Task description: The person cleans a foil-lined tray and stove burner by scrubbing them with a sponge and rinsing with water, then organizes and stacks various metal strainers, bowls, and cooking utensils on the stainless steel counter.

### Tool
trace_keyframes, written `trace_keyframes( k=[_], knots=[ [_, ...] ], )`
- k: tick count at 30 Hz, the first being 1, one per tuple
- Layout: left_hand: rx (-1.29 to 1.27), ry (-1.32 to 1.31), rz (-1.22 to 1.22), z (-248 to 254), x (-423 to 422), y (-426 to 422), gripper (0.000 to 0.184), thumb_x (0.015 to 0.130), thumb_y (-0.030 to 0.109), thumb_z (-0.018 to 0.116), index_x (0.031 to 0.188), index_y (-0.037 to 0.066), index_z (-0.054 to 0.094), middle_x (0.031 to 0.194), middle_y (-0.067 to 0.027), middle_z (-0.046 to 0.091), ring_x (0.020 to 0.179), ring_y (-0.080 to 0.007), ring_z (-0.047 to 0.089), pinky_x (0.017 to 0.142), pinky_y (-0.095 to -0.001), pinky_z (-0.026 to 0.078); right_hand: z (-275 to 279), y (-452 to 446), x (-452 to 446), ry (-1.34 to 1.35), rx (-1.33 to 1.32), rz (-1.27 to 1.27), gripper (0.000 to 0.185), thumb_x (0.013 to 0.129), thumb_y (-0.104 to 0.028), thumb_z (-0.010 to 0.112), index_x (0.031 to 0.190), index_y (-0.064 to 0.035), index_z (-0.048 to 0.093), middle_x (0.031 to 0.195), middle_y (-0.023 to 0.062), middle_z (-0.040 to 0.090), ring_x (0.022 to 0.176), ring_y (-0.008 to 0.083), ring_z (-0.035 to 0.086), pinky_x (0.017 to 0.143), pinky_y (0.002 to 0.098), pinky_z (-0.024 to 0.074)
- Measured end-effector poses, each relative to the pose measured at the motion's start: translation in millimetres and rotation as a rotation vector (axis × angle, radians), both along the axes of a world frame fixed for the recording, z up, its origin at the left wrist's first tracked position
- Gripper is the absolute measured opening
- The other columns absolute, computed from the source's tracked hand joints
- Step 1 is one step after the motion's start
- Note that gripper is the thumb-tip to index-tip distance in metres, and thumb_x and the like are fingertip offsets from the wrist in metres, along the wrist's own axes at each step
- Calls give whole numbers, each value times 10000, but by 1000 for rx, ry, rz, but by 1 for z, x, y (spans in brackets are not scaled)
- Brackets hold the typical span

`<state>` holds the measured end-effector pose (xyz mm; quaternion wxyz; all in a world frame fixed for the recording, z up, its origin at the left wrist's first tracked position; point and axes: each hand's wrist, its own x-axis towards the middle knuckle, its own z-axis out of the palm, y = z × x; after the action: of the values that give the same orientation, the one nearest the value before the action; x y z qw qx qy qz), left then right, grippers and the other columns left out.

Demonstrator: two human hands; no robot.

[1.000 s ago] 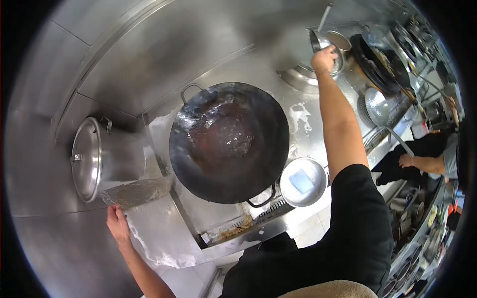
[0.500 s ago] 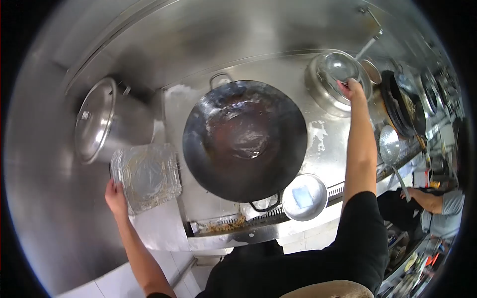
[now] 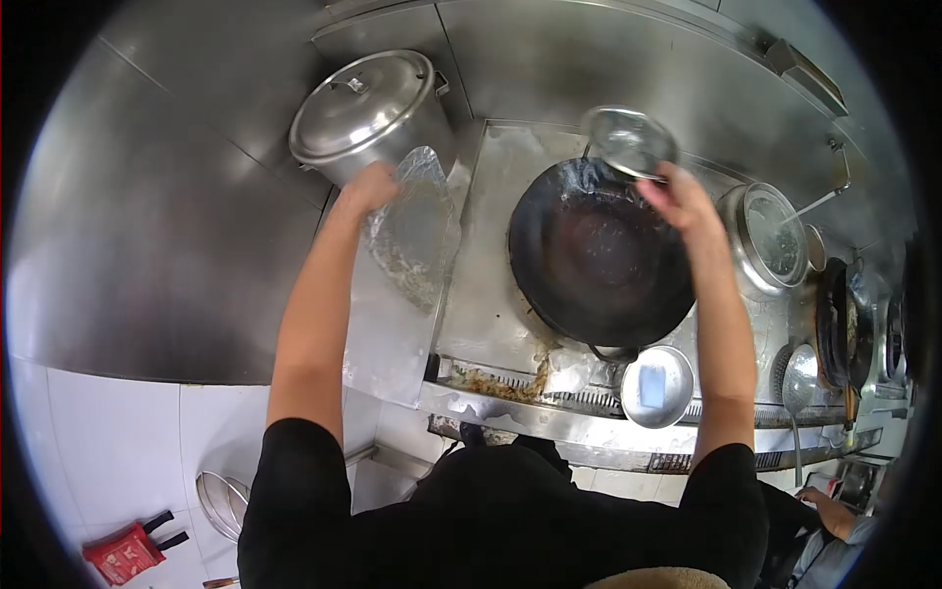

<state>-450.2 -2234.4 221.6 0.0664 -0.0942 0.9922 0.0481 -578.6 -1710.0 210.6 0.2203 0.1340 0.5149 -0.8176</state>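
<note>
My left hand (image 3: pixel 369 188) is closed on the edge of a flat tray wrapped in clear film (image 3: pixel 417 236), which tilts beside a lidded steel pot (image 3: pixel 368 108). In my right hand (image 3: pixel 682 201) is the rim of a round metal bowl (image 3: pixel 631 142), held above the back right edge of a large dark wok (image 3: pixel 603 255). Brownish liquid shows at the bottom of the wok. A small metal pan (image 3: pixel 675 391) with a pale blue block (image 3: pixel 653 387) inside stands at the wok's front right.
Right of the wok are a water-filled pot (image 3: pixel 775 236) under a tap, a perforated ladle (image 3: pixel 800 378) and dark pans (image 3: pixel 849 324). A co-worker's arm (image 3: pixel 832 515) shows at the lower right. A red pouch (image 3: pixel 125 555) lies on the floor.
The view has turned left. My right hand has carried the bowl from the water pot to above the wok. My left hand has raised and tilted the wrapped tray.
</note>
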Motion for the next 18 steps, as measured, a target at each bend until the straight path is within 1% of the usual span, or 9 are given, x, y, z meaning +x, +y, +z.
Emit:
trace_keyframes(
  k=[2,3,6,7,8,11,12,15,18],
  knots=[
    [117,-53,94,2,-12,1,543,852,330,709,1273,-5,633,1219,-204,687,1166,-335,642,1000,-412,484,1,-64,15,-11,-41,55,398,998,-56,501,1329,143,403,1231,253,523,973,327,672,791,394,680],
    [178,-80,138,0,-16,3,583,847,335,735,1297,-18,619,1242,-195,685,1181,-309,638,1010,-396,475,8,-93,31,30,-52,94,397,1000,-58,495,1333,134,397,1231,256,516,973,353,669,798,426,680],
    [325,54,238,-16,-27,4,528,880,349,698,1272,0,641,1247,-166,687,1188,-277,628,1003,-384,470,5,-173,50,2,-75,157,429,1004,-71,493,1367,117,363,1292,249,486,996,388,657,804,497,663],
    [352,70,213,-25,-35,1,499,892,340,681,1263,8,648,1248,-167,686,1186,-275,627,1001,-387,470,7,-192,58,62,-84,202,413,991,-64,493,1347,119,391,1250,257,524,971,399,665,796,494,665],
    [380,83,191,-37,-46,-5,470,904,331,663,1254,17,656,1249,-167,685,1183,-273,627,998,-391,469,8,-212,62,82,-72,213,398,974,-63,490,1315,132,424,1188,256,573,872,389,691,745,483,670],
    [368,112,42,-46,-68,-19,426,930,323,613,1236,32,662,1189,-188,698,1134,-307,656,950,-410,500,17,-254,70,136,-9,279,386,948,-44,495,1272,161,453,1126,265,608,751,371,704,638,458,665],
    [349,118,-20,-49,-69,-21,418,937,324,597,1231,35,662,1159,-199,705,1110,-324,671,928,-418,515,17,-264,70,173,23,280,402,941,-43,507,1274,170,433,1116,271,609,730,363,705,610,452,657],
    [545,343,125,-35,-48,-1,365,953,306,560,1130,9,678,1117,-235,697,1074,-360,671,888,-462,517,29,-288,73,304,150,213,471,921,-43,540,1291,188,363,1085,286,613,684,345,706,546,428,637],
    [647,335,148,-52,-61,-14,370,936,274,519,1145,3,660,1108,-217,703,1055,-324,664,909,-423,489,55,-297,79,409,301,76,580,907,-51,576,1333,186,262,1049,299,613,667,325,705,525,395,623]
  ],
)
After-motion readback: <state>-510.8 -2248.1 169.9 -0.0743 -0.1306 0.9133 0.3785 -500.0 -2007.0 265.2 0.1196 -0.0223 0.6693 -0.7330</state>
